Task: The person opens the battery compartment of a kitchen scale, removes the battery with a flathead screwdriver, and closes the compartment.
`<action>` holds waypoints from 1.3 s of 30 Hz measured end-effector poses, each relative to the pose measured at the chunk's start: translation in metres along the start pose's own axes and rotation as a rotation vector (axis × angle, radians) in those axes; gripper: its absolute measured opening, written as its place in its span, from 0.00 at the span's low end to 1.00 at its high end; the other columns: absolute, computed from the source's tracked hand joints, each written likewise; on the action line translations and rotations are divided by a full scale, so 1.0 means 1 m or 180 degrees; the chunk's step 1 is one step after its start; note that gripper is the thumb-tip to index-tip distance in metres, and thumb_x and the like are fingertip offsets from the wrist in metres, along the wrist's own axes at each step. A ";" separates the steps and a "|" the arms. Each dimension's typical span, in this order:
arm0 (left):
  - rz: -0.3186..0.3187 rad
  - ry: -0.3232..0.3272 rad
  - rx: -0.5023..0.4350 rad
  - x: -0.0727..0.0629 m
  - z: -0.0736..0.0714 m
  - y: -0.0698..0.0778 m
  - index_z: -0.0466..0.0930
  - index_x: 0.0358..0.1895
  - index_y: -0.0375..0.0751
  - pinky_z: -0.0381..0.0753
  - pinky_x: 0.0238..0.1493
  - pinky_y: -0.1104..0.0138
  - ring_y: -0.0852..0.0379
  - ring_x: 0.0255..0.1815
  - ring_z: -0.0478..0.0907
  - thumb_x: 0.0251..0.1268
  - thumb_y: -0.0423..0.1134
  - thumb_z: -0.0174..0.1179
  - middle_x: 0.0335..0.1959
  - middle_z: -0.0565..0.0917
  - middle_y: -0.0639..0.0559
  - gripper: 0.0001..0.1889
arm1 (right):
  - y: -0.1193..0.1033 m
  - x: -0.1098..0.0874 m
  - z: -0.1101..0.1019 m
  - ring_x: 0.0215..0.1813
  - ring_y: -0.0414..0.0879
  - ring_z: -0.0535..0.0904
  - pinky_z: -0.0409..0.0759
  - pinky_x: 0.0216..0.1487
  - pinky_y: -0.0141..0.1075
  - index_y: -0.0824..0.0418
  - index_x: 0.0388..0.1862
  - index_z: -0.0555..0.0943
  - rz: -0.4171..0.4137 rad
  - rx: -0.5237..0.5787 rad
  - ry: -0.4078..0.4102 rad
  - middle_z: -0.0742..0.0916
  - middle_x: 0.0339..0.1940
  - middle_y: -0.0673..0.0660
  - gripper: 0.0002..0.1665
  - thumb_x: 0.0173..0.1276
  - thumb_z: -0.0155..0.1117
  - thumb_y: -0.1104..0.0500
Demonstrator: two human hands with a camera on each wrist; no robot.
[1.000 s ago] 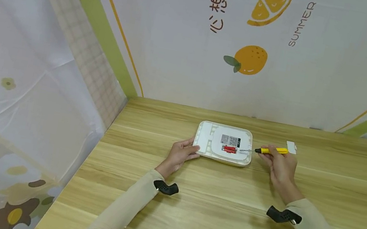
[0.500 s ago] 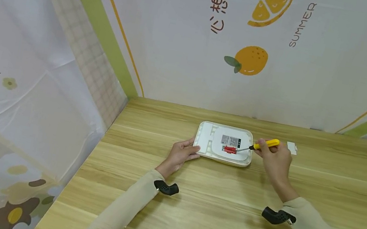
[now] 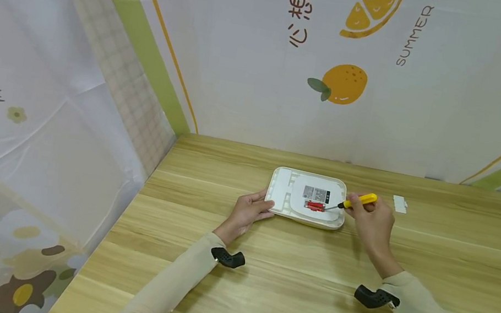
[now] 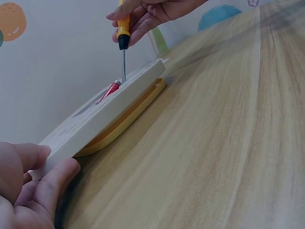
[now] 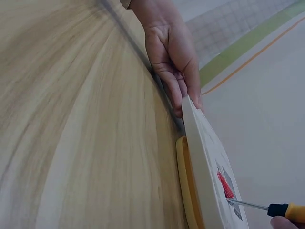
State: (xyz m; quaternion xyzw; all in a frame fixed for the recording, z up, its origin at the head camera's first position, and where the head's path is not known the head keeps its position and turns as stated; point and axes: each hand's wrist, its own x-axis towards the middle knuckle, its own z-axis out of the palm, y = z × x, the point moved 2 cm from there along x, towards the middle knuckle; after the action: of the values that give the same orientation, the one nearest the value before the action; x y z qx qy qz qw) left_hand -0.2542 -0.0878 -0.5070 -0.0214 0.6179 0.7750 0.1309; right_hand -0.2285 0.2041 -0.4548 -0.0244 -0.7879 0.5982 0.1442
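A white rectangular device (image 3: 283, 187) lies with its underside up, showing a grey label and a small compartment with a red battery (image 3: 315, 206). My left hand (image 3: 247, 215) pinches its left front edge, thumb on top and fingers below. From the right, my right hand (image 3: 373, 223) grips a screwdriver (image 3: 361, 200) by its yellow handle, the shaft slanting down to the left. In the left wrist view the metal tip of the screwdriver (image 4: 124, 64) is right at the end of the battery (image 4: 109, 91). A yellow part (image 4: 136, 114) shows beneath the device.
A small white cover (image 3: 400, 204) with a tab lies on the wooden table (image 3: 286, 297), behind and right of my right hand. A printed cloth (image 3: 251, 95) hangs along the table's back edge, and another cloth (image 3: 44, 154) stands at the left.
My right hand has moved left and tilted the screwdriver more steeply, bringing its tip from the compartment's right side to the battery's end. The left hand keeps its hold on the device.
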 end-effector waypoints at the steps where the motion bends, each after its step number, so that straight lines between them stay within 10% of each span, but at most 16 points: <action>1: 0.0002 0.0006 0.0005 0.000 0.000 0.000 0.62 0.76 0.28 0.88 0.58 0.62 0.64 0.36 0.82 0.75 0.25 0.57 0.68 0.72 0.26 0.29 | 0.001 0.000 0.000 0.34 0.28 0.86 0.90 0.41 0.35 0.77 0.54 0.78 0.0004 0.0007 0.0011 0.87 0.49 0.75 0.22 0.77 0.63 0.57; 13: -0.0017 0.0005 0.0033 0.000 -0.001 0.001 0.62 0.76 0.28 0.87 0.59 0.61 0.64 0.35 0.82 0.75 0.25 0.56 0.69 0.71 0.26 0.29 | -0.008 -0.003 0.010 0.31 0.22 0.81 0.84 0.31 0.18 0.76 0.45 0.82 -0.0714 -0.0434 0.0122 0.89 0.39 0.72 0.18 0.72 0.70 0.59; 18: -0.0013 0.0011 0.0037 0.000 -0.002 0.001 0.63 0.75 0.27 0.88 0.58 0.62 0.63 0.35 0.82 0.75 0.25 0.56 0.69 0.71 0.27 0.28 | -0.010 -0.006 0.014 0.32 0.48 0.89 0.79 0.31 0.11 0.76 0.42 0.82 -0.1024 -0.0661 0.0189 0.89 0.35 0.70 0.16 0.71 0.71 0.61; 23: -0.0031 0.0032 0.0031 0.000 -0.002 0.000 0.63 0.75 0.29 0.88 0.56 0.63 0.62 0.36 0.82 0.75 0.25 0.57 0.70 0.71 0.29 0.28 | -0.010 -0.006 0.013 0.35 0.63 0.89 0.79 0.31 0.12 0.77 0.44 0.81 -0.0941 -0.0630 0.0178 0.89 0.36 0.72 0.17 0.73 0.68 0.60; 31: 0.0008 0.0009 0.0040 0.001 -0.002 -0.001 0.63 0.75 0.28 0.89 0.56 0.62 0.63 0.36 0.82 0.75 0.25 0.57 0.69 0.72 0.27 0.28 | -0.007 -0.003 0.010 0.31 0.37 0.87 0.84 0.30 0.17 0.74 0.45 0.82 -0.0616 -0.0515 0.0217 0.90 0.38 0.69 0.17 0.74 0.68 0.57; 39: -0.0028 0.0010 0.0024 0.002 -0.002 -0.001 0.63 0.75 0.28 0.88 0.56 0.63 0.62 0.37 0.83 0.75 0.25 0.57 0.70 0.71 0.29 0.28 | -0.009 -0.008 0.015 0.36 0.63 0.88 0.76 0.32 0.08 0.76 0.44 0.81 -0.1073 -0.0687 0.0168 0.88 0.36 0.71 0.15 0.73 0.68 0.61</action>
State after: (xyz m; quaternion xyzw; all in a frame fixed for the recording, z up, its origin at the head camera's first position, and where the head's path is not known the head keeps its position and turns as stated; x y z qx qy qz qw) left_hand -0.2557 -0.0889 -0.5082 -0.0247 0.6209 0.7721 0.1334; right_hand -0.2232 0.1859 -0.4511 0.0767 -0.8363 0.4768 0.2595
